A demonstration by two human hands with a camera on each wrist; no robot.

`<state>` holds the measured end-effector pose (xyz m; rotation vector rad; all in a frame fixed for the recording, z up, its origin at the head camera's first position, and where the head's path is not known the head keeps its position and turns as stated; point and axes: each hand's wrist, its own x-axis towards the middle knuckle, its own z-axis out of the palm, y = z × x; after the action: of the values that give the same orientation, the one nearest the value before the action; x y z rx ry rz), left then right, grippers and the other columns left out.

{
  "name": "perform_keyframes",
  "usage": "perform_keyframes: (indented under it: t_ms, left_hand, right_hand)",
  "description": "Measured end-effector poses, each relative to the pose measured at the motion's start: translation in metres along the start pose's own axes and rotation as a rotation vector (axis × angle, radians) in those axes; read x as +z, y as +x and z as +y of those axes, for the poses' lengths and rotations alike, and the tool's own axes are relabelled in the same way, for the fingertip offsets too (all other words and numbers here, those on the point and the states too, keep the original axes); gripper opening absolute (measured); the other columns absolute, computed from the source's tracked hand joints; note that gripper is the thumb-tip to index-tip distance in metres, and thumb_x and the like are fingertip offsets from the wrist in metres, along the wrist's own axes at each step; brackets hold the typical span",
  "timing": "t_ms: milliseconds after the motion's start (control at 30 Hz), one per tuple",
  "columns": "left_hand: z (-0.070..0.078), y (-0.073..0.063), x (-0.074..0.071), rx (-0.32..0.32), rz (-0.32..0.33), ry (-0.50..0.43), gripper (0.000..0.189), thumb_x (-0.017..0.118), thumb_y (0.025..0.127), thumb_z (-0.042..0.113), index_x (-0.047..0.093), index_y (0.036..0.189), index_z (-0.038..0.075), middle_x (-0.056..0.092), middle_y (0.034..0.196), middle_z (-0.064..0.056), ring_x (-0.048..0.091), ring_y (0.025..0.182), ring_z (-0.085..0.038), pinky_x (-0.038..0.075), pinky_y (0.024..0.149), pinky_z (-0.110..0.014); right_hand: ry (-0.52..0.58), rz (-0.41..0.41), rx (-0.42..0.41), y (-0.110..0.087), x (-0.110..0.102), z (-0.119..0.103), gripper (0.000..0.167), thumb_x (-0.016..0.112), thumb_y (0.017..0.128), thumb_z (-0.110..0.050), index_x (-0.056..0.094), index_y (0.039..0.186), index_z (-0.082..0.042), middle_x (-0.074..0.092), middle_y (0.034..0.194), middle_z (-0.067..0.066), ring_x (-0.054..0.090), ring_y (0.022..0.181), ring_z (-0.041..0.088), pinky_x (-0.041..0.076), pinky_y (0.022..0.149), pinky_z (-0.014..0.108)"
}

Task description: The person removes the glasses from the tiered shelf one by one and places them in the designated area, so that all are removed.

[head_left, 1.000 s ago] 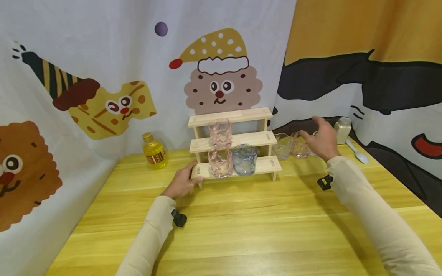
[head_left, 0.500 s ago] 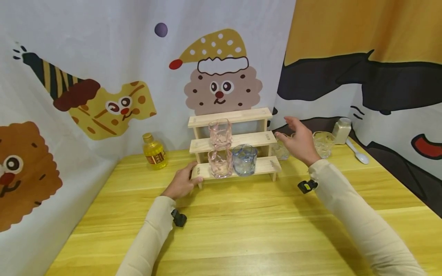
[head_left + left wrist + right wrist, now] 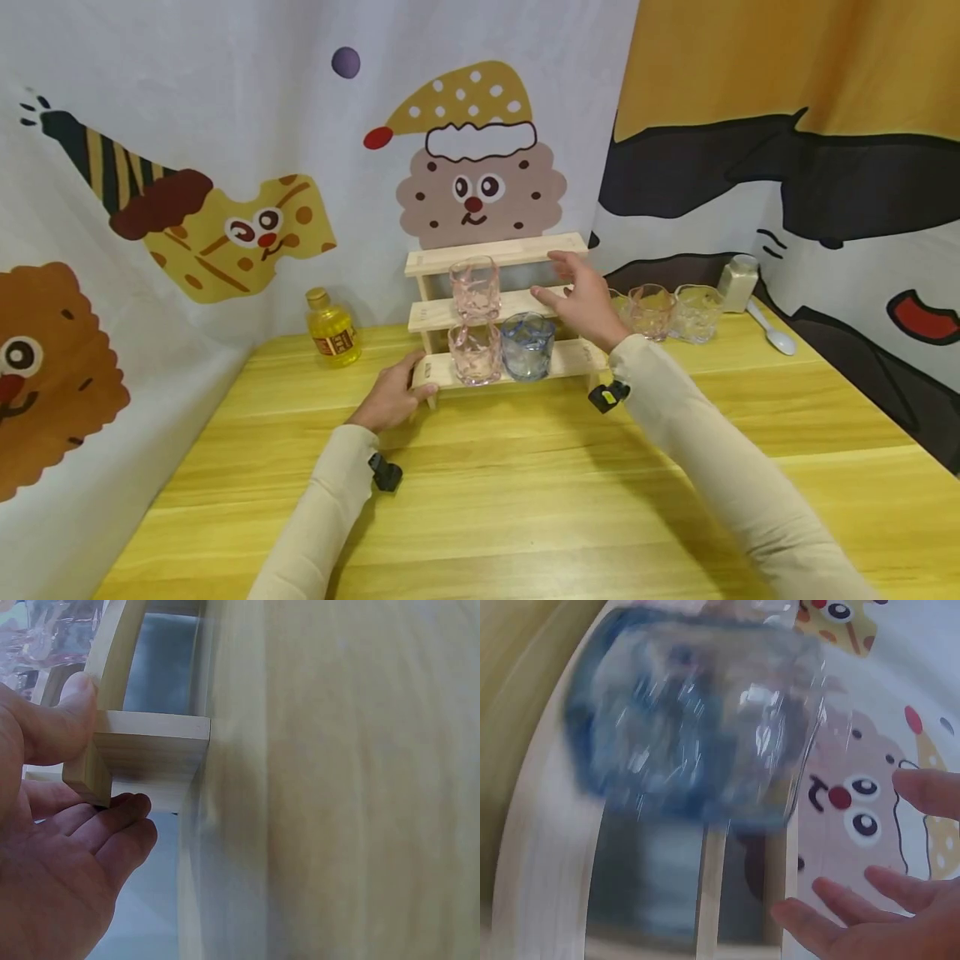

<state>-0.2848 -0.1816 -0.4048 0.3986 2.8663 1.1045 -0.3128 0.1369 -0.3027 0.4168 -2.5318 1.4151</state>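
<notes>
A three-tier wooden display rack stands against the back curtain. My left hand grips the left end of its lowest step, thumb on top and fingers below, as the left wrist view shows. One pink glass sits on the middle step. Another pink glass and a blue glass sit side by side on the lowest step. My right hand hovers in front of the rack's right part, holding nothing, its fingers spread. In the right wrist view the blue glass looms close and blurred.
Right of the rack stand a pink glass, a clear glass and another glass partly hidden by my right hand. Beyond them are a white-capped jar and a white spoon. An oil bottle stands at the left.
My right hand has moved left, from above the glasses on the right to the front of the rack. The left hand keeps its grip on the rack, and the glasses stay put.
</notes>
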Motion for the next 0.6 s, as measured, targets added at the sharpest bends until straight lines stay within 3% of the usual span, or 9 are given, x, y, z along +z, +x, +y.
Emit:
perform_keyframes:
  t_ms: [200,400,500,600]
  left_hand:
    - [-0.001,0.0,0.001,-0.007,-0.002,-0.003,0.067,0.062,0.1,0.022,0.031,0.157,0.005,0.056,0.143,-0.025,0.058,0.129,-0.036,0.048,0.109,-0.051]
    - [-0.001,0.0,0.001,-0.011,-0.009,0.002,0.067,0.062,0.101,0.023,0.03,0.157,0.006,0.055,0.144,-0.024,0.058,0.129,-0.035,0.048,0.108,-0.051]
    - [0.001,0.0,0.0,-0.01,-0.009,0.002,0.067,0.062,0.101,0.023,0.029,0.158,0.006,0.055,0.144,-0.024,0.058,0.129,-0.036,0.048,0.108,-0.051]
    - [0.001,0.0,0.0,-0.012,-0.009,0.003,0.067,0.061,0.101,0.023,0.029,0.158,0.006,0.055,0.144,-0.025,0.058,0.129,-0.036,0.048,0.108,-0.052]
  right_hand:
    - [0.053,-0.096,0.068,0.011,0.026,-0.019,0.072,0.066,0.098,-0.027,0.03,0.158,-0.013,0.041,0.156,0.019,0.041,0.144,0.039,0.043,0.113,0.055]
    - [0.065,-0.12,0.074,0.024,0.05,-0.029,0.078,0.071,0.094,-0.027,0.029,0.158,-0.012,0.044,0.153,0.021,0.046,0.14,0.038,0.047,0.11,0.053]
    - [0.07,-0.114,0.075,0.031,0.059,-0.032,0.081,0.074,0.092,-0.028,0.029,0.158,-0.011,0.048,0.148,0.02,0.053,0.131,0.034,0.051,0.104,0.05]
    - [0.075,-0.113,0.082,0.035,0.064,-0.035,0.085,0.077,0.09,-0.028,0.029,0.158,-0.011,0.055,0.136,0.019,0.06,0.112,0.032,0.054,0.093,0.046]
